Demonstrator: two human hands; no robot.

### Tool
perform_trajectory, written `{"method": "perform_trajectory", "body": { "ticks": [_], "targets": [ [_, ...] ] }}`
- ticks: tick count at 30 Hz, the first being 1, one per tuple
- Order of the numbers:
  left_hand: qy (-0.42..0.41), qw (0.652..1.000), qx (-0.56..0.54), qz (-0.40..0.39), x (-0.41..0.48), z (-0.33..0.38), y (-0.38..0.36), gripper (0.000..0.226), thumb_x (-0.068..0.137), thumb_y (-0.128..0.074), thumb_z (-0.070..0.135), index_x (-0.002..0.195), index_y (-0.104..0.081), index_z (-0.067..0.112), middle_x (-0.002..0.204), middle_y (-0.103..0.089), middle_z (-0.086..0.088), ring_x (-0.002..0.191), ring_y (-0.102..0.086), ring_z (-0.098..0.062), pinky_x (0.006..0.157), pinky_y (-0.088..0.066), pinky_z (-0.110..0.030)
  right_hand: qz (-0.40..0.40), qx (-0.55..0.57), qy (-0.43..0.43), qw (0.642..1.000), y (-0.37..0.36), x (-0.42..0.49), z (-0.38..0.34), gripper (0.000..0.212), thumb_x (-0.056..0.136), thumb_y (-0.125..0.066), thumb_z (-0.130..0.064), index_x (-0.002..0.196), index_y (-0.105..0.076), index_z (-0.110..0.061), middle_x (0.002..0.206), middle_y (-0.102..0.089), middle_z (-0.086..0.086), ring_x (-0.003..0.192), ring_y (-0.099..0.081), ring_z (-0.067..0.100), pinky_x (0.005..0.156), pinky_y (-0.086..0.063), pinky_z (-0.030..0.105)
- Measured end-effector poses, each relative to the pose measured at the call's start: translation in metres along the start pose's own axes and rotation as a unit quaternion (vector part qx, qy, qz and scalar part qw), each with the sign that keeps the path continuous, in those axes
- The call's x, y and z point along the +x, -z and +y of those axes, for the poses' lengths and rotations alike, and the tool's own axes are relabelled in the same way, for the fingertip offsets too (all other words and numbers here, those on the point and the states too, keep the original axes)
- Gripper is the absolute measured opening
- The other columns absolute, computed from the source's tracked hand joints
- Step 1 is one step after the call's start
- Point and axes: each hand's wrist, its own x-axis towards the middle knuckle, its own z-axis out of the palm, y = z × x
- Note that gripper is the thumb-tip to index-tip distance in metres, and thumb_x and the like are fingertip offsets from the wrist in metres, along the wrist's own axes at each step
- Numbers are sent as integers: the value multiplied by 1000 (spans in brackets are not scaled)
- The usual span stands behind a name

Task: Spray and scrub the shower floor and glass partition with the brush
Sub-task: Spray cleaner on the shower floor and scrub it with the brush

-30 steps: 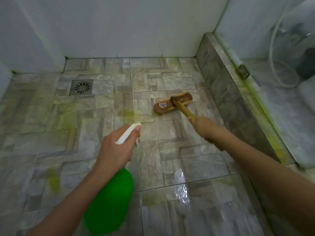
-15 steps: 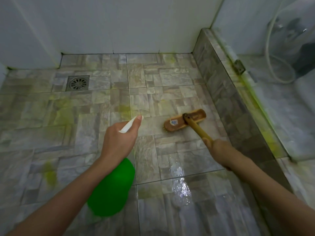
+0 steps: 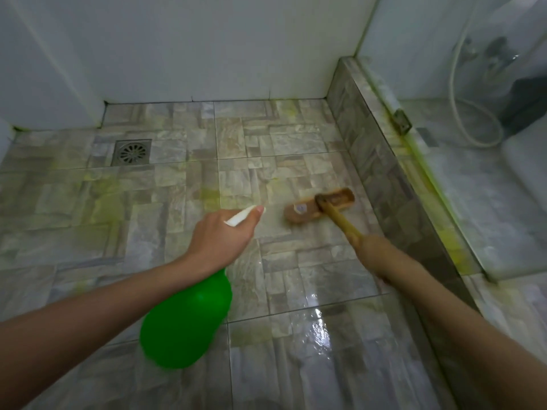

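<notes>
1. wooden brush point(image 3: 319, 207), head down on the shower floor point(image 3: 177, 232), just ahead of the right grip and a little to its left; blurred, with a small sticker on its back.
2. right grip point(image 3: 374, 253) wrapped round the brush's wooden handle point(image 3: 340, 220), arm stretched forward.
3. left grip point(image 3: 220, 238) closed round the neck of a green spray bottle point(image 3: 186, 321), one fingertip laid along the white nozzle point(image 3: 242, 216); green body hanging below and behind the wrist.
4. nozzle tip just left of the brush head, near it but apart, pointing forward and right.
5. behind the two grips, towards the camera, a wet, shiny patch point(image 3: 319, 327) on the tiles.
6. ahead and left of the left grip, yellow-green stains point(image 3: 106, 199) on the tiles.
7. well ahead and left of the left grip, a square metal drain point(image 3: 132, 152), close to the white wall point(image 3: 207, 48).
8. right of the right grip, a tiled kerb point(image 3: 384, 179) bearing the glass partition point(image 3: 488, 173); yellow-green smears along the glass base, and a metal bracket point(image 3: 402, 121) further ahead on the kerb.
9. beyond the glass, a white hose point(image 3: 461, 113), hazy.
</notes>
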Motion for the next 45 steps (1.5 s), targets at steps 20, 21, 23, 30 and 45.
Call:
{"method": "perform_trajectory", "body": {
  "ticks": [20,21,23,30,45],
  "targets": [
    [-13,995,-95,-34,24,33,-40,55,95,-57,53,62,-73,12,60,-72,-3,59,-72,-17,76,-60,-40,10,60,-51,997,15,4,37,53,103,-23,-43,117,-55,-2,99,-62,20,82,-61,33,64,-44,32],
    [-18,995,-96,-34,26,34,-41,55,95,-56,53,61,-73,13,61,-73,-2,62,-72,-16,78,-59,-40,3,63,-73,995,7,-17,45,53,103,-22,-41,118,-55,-3,108,-62,21,89,-59,33,71,-43,33],
    [-24,994,-100,-25,33,38,-45,57,96,-55,53,59,-72,13,60,-72,-2,62,-72,-16,78,-59,-40,-3,66,-95,993,-1,-34,53,57,102,-24,-44,110,-58,1,107,-62,22,89,-58,32,73,-41,31],
    [-33,995,-97,0,44,48,-51,67,95,-56,56,72,-68,-6,65,-68,-21,63,-68,-35,70,-58,-48,29,120,-42,991,37,59,7,57,101,-24,-49,103,-53,-1,83,-59,17,65,-59,31,53,-48,33],
    [-52,995,-73,51,59,29,-8,58,100,-46,54,73,-71,9,66,-69,0,58,-64,-11,69,-51,-37,38,125,-42,991,29,80,-7,59,103,-23,-45,116,-54,4,95,-60,23,73,-61,35,57,-47,33]
  ]
}}
